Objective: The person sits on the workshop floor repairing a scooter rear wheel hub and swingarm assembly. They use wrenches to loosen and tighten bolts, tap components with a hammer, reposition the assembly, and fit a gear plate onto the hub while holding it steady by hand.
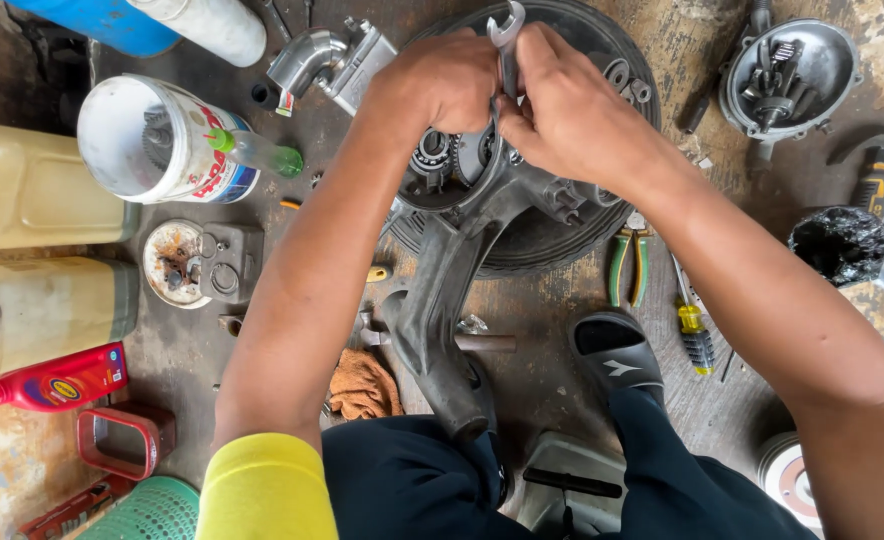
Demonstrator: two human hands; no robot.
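Note:
A grey metal engine casing (452, 260) with exposed gears and a bearing (432, 152) lies on a black tyre (552, 235) on the floor. My left hand (440, 82) is closed over the casing's upper part, touching an open-ended spanner (508, 40). The spanner stands upright between both hands. My right hand (562, 115) grips the spanner's shaft right beside the left hand. The spanner's lower end is hidden by my fingers.
A white bucket (147, 140) with a green-tipped bottle lies at left, beside yellow jugs (32, 185) and a red bottle (57, 380). Green-handled pliers (627, 265), a yellow screwdriver (694, 325) and a metal cover (787, 75) lie at right. An orange rag (362, 385) is near my knees.

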